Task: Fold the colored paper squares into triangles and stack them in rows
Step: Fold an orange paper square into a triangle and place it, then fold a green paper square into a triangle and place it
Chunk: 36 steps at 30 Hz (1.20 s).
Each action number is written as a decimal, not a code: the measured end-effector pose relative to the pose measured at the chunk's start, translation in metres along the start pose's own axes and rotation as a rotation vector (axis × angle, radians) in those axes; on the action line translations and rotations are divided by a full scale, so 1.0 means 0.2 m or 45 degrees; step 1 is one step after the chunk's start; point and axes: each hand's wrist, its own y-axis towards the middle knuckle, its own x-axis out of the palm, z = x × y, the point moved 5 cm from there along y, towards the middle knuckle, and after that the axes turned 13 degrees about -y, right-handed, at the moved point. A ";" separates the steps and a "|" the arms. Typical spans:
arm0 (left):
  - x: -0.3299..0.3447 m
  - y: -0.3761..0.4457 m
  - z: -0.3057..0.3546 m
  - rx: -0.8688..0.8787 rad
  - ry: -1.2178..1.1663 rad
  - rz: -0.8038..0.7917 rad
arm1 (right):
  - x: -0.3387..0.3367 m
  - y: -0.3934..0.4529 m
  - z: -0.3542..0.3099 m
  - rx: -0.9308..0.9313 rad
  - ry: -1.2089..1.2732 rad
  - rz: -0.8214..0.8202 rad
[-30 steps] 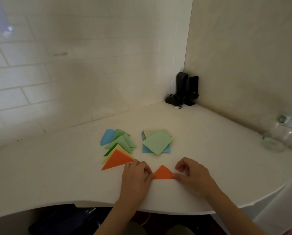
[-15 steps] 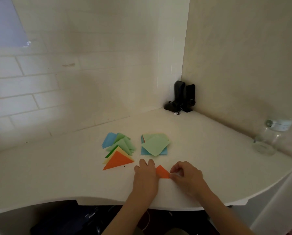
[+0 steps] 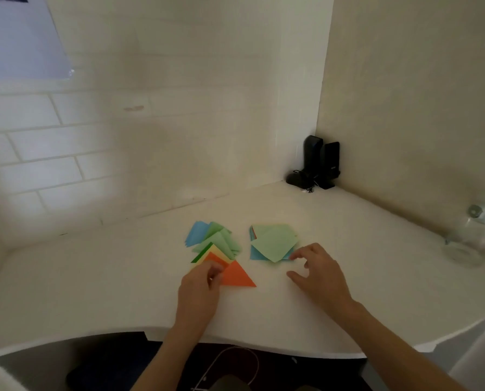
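Orange triangle [image 3: 237, 276] pinched by L hand [image 3: 200, 286] fingers; R hand [image 3: 318, 273] hovers (fingers loosely spread).

I see two bare forearms, no sleeves reaching either wrist. The left hand [image 3: 200, 289] and the right hand [image 3: 318, 273] wear no gloves, rings, watch or bands that I can make out; nails look short.

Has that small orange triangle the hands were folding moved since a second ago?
Yes. The orange triangle has gone left, from below the stack of squares to the pile of folded triangles, held by the left hand.
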 end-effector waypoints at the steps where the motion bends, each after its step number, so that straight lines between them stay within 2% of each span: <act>1: -0.04 0.01 -0.02 -0.009 0.032 0.014 | 0.02 0.02 -0.02 -0.008 -0.035 -0.004; 6: -0.14 0.03 -0.13 0.003 0.192 0.105 | 0.13 0.10 -0.08 0.011 -0.040 0.027; 14: -0.16 0.05 -0.16 0.147 0.454 0.205 | 0.15 0.12 -0.09 -0.030 -0.108 0.214; 19: -0.13 0.05 -0.10 0.239 0.351 0.236 | 0.03 0.05 -0.06 -0.139 -0.241 0.336; 22: -0.01 0.02 0.04 0.362 0.141 0.122 | -0.06 -0.05 -0.05 -0.199 -0.326 0.372; 27: 0.29 -0.08 0.24 0.595 0.012 -0.277 | -0.08 -0.21 -0.03 -0.254 -0.392 0.330; 31: 0.44 -0.11 0.23 0.571 0.005 -0.441 | -0.05 -0.26 -0.01 -0.289 -0.414 0.319; 36: 0.49 -0.10 0.17 0.517 0.029 -0.475 | -0.03 -0.25 0.02 -0.270 -0.289 0.236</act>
